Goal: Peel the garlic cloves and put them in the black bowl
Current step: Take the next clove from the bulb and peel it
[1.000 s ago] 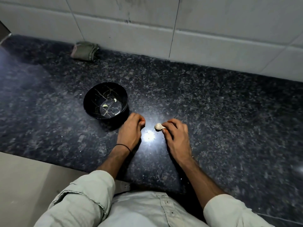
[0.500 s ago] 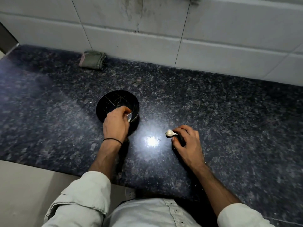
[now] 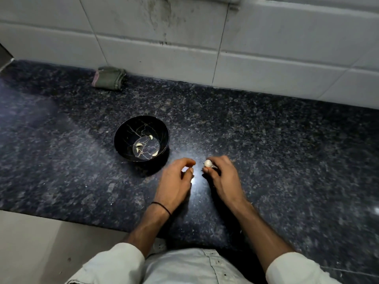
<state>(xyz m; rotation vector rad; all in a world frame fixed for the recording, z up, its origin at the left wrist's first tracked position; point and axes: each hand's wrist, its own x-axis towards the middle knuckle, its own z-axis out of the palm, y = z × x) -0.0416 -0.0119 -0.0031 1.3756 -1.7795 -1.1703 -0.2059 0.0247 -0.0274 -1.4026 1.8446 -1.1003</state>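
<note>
Fingers [image 3: 217, 160] of right hand [image 3: 224, 179] pinch garlic bulb [image 3: 208, 163] mid-frame; left hand [image 3: 174, 182] loosely curled, empty, near black bowl [image 3: 122, 136].

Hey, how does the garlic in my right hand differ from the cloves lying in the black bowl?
The garlic is one rounded whitish lump; the cloves are three small curved yellowish slivers. The garlic is pinched by the right hand; the cloves lie loose in the black bowl. The garlic looks bigger than any clove. Both are pale.
</note>
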